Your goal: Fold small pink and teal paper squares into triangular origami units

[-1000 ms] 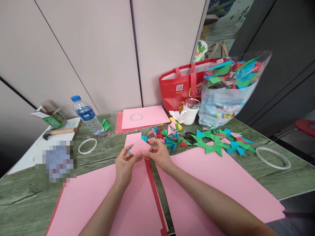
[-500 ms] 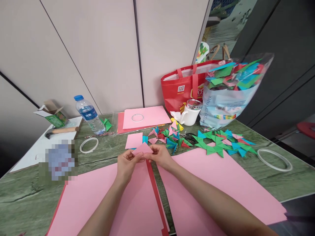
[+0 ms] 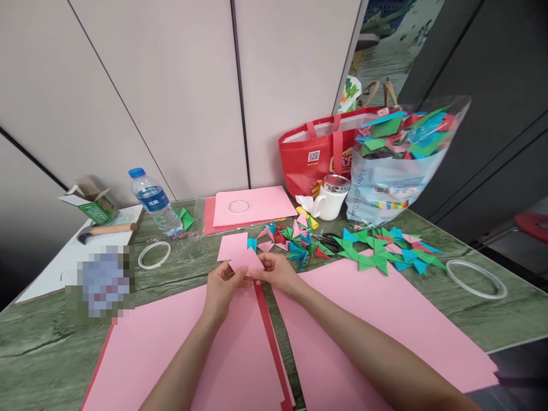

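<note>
A small piece of pink paper (image 3: 247,261) is held up between my two hands, with a corner pointing away from me. My left hand (image 3: 223,284) pinches its left side, thumb on top. On its right side my right hand (image 3: 277,272) grips the edge with thumb and fingers. Just behind lie a pink paper square (image 3: 232,246) and a bit of blue paper (image 3: 252,244). Large pink sheets lie below my hands, one stack at the left (image 3: 171,348) and another at the right (image 3: 342,319). Folded coloured paper pieces (image 3: 299,249) sit beyond my right hand.
Green folded paper rings (image 3: 371,261), scissors (image 3: 331,242) and a white hoop (image 3: 477,279) lie to the right. Behind stand a white mug (image 3: 330,202), a red bag (image 3: 299,165) and a plastic bag of paper (image 3: 377,182). At left are a water bottle (image 3: 156,205) and a hammer (image 3: 107,229).
The pink paper in my hands has turned or tilted slightly and now shows a taller, more square-like face. Both hands keep hold of it and have barely moved.
</note>
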Available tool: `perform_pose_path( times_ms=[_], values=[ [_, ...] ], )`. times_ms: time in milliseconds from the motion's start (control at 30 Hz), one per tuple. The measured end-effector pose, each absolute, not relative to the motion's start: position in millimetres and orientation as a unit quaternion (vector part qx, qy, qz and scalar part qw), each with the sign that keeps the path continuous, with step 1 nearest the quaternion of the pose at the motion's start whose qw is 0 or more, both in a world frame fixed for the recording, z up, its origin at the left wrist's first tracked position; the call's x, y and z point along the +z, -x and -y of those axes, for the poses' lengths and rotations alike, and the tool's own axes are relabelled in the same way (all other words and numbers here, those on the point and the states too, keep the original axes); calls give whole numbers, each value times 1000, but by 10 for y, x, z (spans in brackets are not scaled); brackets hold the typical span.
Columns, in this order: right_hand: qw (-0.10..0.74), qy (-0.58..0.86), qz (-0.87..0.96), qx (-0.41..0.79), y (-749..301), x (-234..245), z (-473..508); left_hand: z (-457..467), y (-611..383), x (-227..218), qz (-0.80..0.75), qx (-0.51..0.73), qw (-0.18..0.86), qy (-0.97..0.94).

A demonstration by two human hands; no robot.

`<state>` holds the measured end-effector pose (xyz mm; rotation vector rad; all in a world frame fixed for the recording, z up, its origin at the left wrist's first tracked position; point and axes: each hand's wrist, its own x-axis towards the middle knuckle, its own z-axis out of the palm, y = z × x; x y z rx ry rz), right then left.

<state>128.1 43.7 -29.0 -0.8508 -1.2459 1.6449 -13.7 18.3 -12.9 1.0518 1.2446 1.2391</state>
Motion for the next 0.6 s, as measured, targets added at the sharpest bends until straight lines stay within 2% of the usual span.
perform_pose_path(
  times_ms=[300,600],
  values=[
    [483,360,553,576,-1267,-320,-450,-194,160,-103,-526,509,536,-421],
    [487,363,552,571,-1266,-276,-436,-208,162,-97,-533,529,519,-407]
  ],
)
